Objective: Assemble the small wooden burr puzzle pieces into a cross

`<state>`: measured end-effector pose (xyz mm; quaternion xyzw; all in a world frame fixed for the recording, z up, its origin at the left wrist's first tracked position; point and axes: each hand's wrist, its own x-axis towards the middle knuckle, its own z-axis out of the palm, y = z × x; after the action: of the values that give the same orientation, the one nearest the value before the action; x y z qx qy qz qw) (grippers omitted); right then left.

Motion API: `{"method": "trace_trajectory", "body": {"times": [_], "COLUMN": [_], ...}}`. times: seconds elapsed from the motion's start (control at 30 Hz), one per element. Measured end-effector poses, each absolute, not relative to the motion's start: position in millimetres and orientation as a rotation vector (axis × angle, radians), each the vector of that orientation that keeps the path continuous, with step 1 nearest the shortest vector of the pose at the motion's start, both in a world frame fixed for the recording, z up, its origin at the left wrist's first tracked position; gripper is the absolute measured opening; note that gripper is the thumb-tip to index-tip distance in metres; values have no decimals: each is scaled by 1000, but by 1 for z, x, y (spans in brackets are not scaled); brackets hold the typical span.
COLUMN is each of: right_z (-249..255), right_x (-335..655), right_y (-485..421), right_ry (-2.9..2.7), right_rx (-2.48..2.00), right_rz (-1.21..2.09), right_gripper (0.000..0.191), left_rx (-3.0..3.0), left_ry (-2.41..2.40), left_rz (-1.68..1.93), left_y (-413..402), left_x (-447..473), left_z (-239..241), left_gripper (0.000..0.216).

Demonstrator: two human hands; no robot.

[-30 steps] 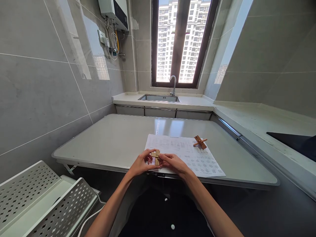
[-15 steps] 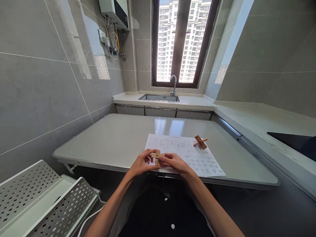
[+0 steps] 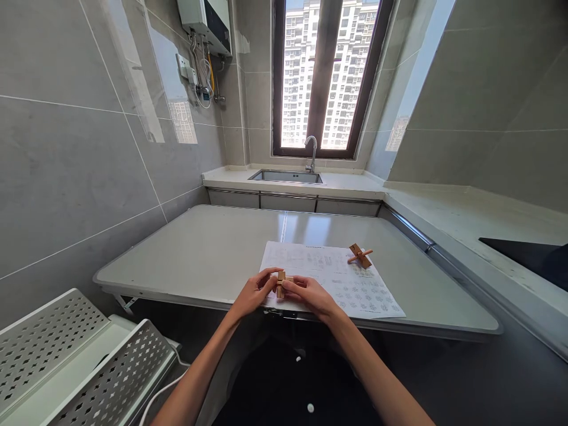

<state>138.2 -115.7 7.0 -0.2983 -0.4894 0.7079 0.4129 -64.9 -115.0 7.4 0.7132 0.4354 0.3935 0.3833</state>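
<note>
Between my two hands is a small wooden burr puzzle (image 3: 281, 291), its light blocks crossing one another. My left hand (image 3: 255, 292) grips its left side, with thumb and fingers closed on the blocks. From the right, my right hand (image 3: 309, 293) pinches it, the thumb pressed on the near face. Fingers cover much of both sides. Both hands are over the near edge of a printed sheet (image 3: 319, 260) that bears rows of small diagrams. On the sheet's far right corner lies a brown wooden piece with a stick through it (image 3: 360, 255).
The pale folding table (image 3: 213, 242) spans the space before me. A sink (image 3: 284, 176) with a tap (image 3: 313, 154) is set in the counter beyond. White perforated racks (image 3: 124, 367) stand at lower left, and a white counter (image 3: 479, 207) runs along the right.
My left thumb has moved up from below the puzzle onto its left side. The puzzle and both hands have shifted very slightly left.
</note>
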Motion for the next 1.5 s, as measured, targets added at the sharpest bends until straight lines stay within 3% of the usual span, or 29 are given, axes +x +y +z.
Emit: {"method": "trace_trajectory", "body": {"times": [0.37, 1.0, 1.2, 1.5], "right_z": [10, 5, 7, 5], "right_x": [128, 130, 139, 142], "right_y": [-123, -121, -115, -114], "right_ry": [-1337, -1221, -1188, -1322], "right_rx": [-836, -726, -712, -791], "right_rz": [1598, 1812, 1911, 1841], "right_gripper": [51, 45, 53, 47], "left_rx": [1743, 1898, 1925, 1928], "left_ry": [1155, 1130, 1104, 1126], "left_rz": [1124, 1097, 955, 934], "left_y": [-115, -117, -121, -121], "left_x": [-61, -63, -64, -61], "left_z": [9, 9, 12, 10], "left_gripper": [43, 40, 67, 70]}}
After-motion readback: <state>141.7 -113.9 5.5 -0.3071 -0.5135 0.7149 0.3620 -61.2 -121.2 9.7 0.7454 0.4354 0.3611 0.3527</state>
